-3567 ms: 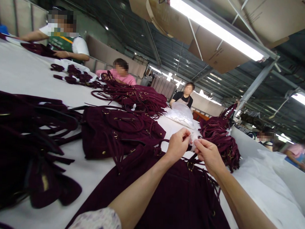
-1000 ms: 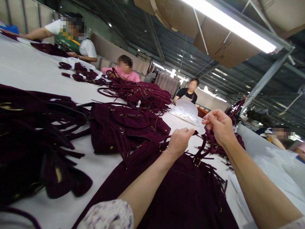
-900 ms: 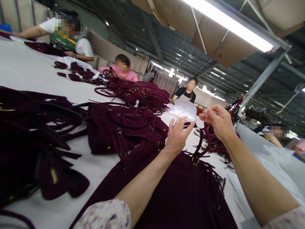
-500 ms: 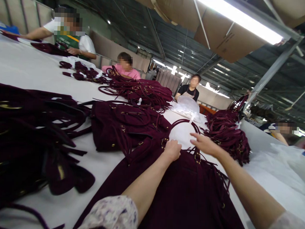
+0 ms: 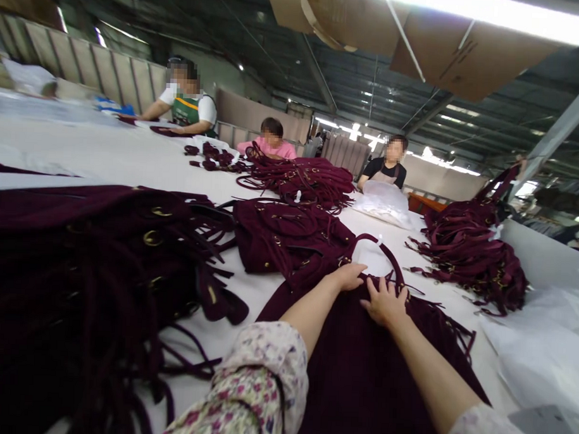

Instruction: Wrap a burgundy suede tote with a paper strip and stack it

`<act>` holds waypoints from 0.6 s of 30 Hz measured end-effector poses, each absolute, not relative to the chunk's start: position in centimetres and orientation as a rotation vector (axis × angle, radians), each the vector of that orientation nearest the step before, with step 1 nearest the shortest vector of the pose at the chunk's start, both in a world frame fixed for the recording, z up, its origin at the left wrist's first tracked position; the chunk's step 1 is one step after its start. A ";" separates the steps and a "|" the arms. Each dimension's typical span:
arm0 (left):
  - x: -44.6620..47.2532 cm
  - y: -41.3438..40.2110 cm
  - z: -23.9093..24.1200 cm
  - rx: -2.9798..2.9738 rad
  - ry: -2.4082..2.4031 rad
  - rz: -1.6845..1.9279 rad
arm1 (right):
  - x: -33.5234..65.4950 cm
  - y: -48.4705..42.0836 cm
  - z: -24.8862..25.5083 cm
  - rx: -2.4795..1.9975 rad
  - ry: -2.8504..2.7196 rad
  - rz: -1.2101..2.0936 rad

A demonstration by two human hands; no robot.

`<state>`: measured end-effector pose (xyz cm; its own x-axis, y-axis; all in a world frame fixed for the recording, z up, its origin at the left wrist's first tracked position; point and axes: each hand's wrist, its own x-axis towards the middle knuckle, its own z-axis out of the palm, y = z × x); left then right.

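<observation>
- Factory hall, dark roof of metal beams; long white fluorescent lamp (image 5: 491, 12) over brown cardboard panels (image 5: 466, 52). Dark print on the cardboard is visible but not legible.
- White-covered work table (image 5: 144, 142) extends across the view, tilted in frame.
- Subject item: dark burgundy, suede-like bag with fringe and brass-coloured fittings (image 5: 355, 377), lying on the table directly before the wearer, its curved handle (image 5: 396, 262) standing up at the far end. A small white tab (image 5: 380, 239) sits at the handle's top; no writing can be read on it.
- Left hand (image 5: 347, 277): at the bag's upper edge, fingers close together and pointing right; whether they grip the edge cannot be told.
- Right hand (image 5: 384, 301): palm down on the bag just below the handle, fingers spread and slightly bent, clasping nothing visible.
- Second burgundy bag (image 5: 289, 239) lies just beyond; a heap of burgundy bags (image 5: 102, 255) stands at left.
- Burgundy strap piles: one mid-table (image 5: 310, 176), one at right (image 5: 478, 249).
- Translucent plastic bag (image 5: 385, 201) lies near a co-worker in black (image 5: 386, 170).
- Co-worker in a green apron (image 5: 186, 109): apron lettering too small to read.
</observation>
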<state>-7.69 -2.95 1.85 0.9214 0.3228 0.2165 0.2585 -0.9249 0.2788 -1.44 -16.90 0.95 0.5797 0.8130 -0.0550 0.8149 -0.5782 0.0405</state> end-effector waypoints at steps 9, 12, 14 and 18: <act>-24.0 -2.4 9.5 2.743 0.807 0.302 | -12.6 -20.4 5.3 2.591 2.215 -0.539; -29.8 -4.9 8.6 2.650 0.887 0.317 | -16.1 -23.8 5.9 2.552 2.430 -0.705; -32.6 -7.0 7.0 2.589 0.902 0.335 | -18.3 -26.3 5.1 2.554 2.396 -0.724; -35.2 -10.0 3.2 2.500 0.941 0.444 | -20.9 -29.6 2.2 2.469 2.289 -0.714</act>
